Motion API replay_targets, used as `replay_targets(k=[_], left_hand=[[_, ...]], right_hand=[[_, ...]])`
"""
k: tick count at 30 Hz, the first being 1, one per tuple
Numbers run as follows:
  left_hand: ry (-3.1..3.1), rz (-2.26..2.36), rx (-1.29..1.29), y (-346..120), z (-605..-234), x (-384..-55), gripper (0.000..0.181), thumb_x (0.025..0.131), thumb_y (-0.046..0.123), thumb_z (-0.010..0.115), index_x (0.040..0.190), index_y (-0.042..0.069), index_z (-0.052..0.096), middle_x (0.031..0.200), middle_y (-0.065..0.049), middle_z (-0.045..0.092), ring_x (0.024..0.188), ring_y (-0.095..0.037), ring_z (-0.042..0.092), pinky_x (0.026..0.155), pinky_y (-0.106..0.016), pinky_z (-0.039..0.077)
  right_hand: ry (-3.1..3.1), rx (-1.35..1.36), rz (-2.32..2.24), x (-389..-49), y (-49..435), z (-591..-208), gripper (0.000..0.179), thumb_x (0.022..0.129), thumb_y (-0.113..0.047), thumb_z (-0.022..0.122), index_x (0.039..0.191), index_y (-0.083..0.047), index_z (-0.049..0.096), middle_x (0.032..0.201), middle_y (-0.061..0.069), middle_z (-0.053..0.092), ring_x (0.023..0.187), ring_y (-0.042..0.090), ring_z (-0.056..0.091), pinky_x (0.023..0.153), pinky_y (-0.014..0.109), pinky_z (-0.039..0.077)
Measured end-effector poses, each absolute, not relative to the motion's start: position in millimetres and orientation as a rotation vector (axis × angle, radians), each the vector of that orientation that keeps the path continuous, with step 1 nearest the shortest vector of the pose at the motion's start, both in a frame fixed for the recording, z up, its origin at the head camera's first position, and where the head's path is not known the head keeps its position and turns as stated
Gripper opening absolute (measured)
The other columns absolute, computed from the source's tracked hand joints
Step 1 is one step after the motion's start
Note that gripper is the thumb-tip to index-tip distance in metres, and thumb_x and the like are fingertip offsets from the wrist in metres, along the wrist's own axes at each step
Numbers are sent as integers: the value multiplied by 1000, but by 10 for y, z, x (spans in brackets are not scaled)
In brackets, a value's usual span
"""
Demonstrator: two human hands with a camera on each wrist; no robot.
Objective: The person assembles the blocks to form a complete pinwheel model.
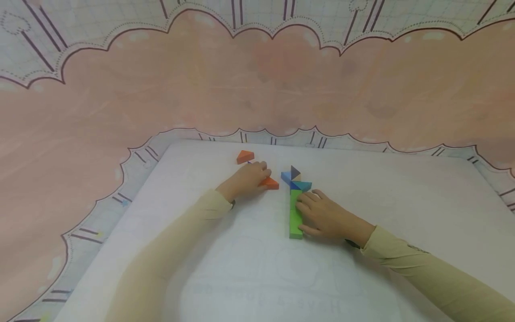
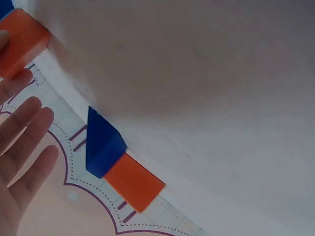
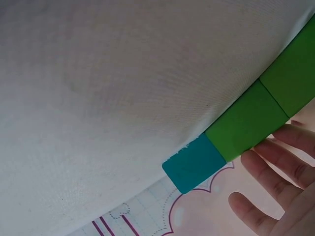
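My left hand [image 1: 246, 179] pinches an orange triangular block [image 1: 271, 183] between thumb and index finger; the other fingers stay extended in the left wrist view. Beyond those fingers lie a blue triangular block [image 2: 104, 145] and a second orange block [image 2: 135, 182], touching each other. My right hand [image 1: 323, 214] rests its fairly straight fingers [image 3: 268, 179] along the right side of two green blocks [image 1: 295, 219] set end to end. Against their far end sits a teal triangular block [image 1: 303, 185], with a dark blue piece beside it. Light blue [image 1: 286, 177] and dark-faced, wood-edged [image 1: 295, 172] triangles stand just beyond.
Everything lies on a white table [image 1: 225, 268] with faint printed marks. Behind its far edge hangs a pink cloth or backdrop [image 1: 257, 89] with scalloped, grid-patterned borders. White tabletop extends to both sides of the blocks and in front of them.
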State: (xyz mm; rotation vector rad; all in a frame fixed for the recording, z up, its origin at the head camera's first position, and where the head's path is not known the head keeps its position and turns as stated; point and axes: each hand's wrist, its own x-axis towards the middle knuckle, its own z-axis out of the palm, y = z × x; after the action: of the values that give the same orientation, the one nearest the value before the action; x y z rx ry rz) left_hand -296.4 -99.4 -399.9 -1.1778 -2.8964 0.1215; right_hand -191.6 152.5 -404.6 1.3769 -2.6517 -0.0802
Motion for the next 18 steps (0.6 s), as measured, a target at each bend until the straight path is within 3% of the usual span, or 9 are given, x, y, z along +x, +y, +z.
replay_targets(k=[9,18], left_hand=[[-2889,87,-1162,-861,-4005,-2908,29,91,30,60,116,14,61,100,-3,54,85,-16,50,77,-25,46],[-2928,134,-1088,-701,-3990,-2920,30,92,29,59,117,13,59,106,-4,56,94,-18,51,89,-31,46]], right_hand=[[-2637,1378,-93,-1913,1529,-4054,51,90,-45,53,120,-5,51,121,11,54,113,25,51,101,47,39],[-2632,1373,-94,-1919,1533,-4058,50,90,-46,52,120,-5,51,120,10,54,113,26,51,102,46,39]])
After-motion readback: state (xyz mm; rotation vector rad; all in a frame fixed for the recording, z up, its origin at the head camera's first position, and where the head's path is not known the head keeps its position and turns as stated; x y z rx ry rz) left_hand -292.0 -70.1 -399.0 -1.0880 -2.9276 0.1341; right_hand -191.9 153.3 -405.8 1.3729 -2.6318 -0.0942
